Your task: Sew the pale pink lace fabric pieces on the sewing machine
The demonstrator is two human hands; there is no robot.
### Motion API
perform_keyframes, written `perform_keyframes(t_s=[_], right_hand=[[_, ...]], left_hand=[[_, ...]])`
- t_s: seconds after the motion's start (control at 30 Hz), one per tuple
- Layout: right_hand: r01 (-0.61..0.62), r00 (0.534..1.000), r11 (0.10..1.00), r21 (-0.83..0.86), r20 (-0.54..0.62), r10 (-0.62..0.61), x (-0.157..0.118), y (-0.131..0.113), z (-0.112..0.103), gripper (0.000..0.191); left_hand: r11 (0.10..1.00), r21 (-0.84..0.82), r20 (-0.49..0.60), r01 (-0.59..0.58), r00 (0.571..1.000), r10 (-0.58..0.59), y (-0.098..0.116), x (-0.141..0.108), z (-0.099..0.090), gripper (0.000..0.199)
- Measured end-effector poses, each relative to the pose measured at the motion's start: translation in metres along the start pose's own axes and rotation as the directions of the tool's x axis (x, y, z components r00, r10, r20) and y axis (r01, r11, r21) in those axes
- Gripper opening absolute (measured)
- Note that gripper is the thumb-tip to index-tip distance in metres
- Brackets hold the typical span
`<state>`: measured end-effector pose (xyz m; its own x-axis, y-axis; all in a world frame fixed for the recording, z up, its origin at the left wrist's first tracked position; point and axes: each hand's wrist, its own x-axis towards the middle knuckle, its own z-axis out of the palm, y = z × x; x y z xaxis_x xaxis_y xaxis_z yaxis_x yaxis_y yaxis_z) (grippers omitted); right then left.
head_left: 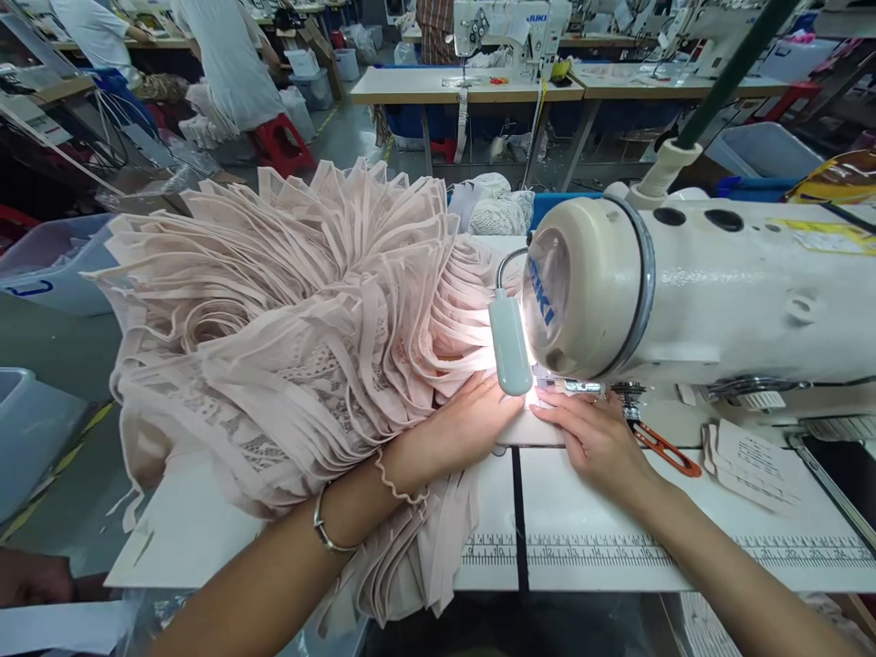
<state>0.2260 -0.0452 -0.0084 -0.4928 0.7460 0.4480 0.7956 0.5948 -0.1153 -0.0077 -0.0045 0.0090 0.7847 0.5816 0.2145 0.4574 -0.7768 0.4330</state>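
Under the head of a white JUKI sewing machine (589, 283), both my hands meet at the brightly lit needle area. My left hand (472, 420) lies palm down with its fingers close together on pale pink fabric (516, 432); a small grey-green lamp (510, 347) and glare hide part of the fingertips. From the other side, my right hand (599, 433) rests on the same fabric, fingers stretched toward the needle and thumb apart. A big bundle of pale pink lace-trimmed pieces (307, 319) is heaped left of the machine, partly behind my left forearm and hanging over the front edge.
Orange-handled snips (667, 449) lie right of my right hand, beside paper labels (753, 465) and a phone-like dark device (845, 479). A printed ruler (595, 550) runs along the table front. Plastic bins (34, 438) stand at left; another person's hand (34, 577) shows low left.
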Motion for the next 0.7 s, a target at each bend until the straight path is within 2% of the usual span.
perform_keyframes(t_s=[0.27,0.5,0.7], right_hand=[[-0.030,1.000,0.999,-0.038,-0.001,0.030,0.003,0.003,0.007,0.040],[-0.027,0.999,0.993,-0.112,0.030,0.031,0.001,0.012,0.017,0.046],[0.013,0.988,0.975,-0.221,0.151,0.021,-0.007,0.020,0.028,0.061]], left_hand=[[0.994,-0.070,-0.041,0.081,0.996,-0.084,-0.006,0.006,0.006,0.020],[0.981,-0.104,-0.019,0.166,0.986,-0.169,-0.003,0.014,-0.006,0.021],[0.971,-0.140,0.024,0.193,0.981,-0.191,-0.008,0.020,-0.009,0.015]])
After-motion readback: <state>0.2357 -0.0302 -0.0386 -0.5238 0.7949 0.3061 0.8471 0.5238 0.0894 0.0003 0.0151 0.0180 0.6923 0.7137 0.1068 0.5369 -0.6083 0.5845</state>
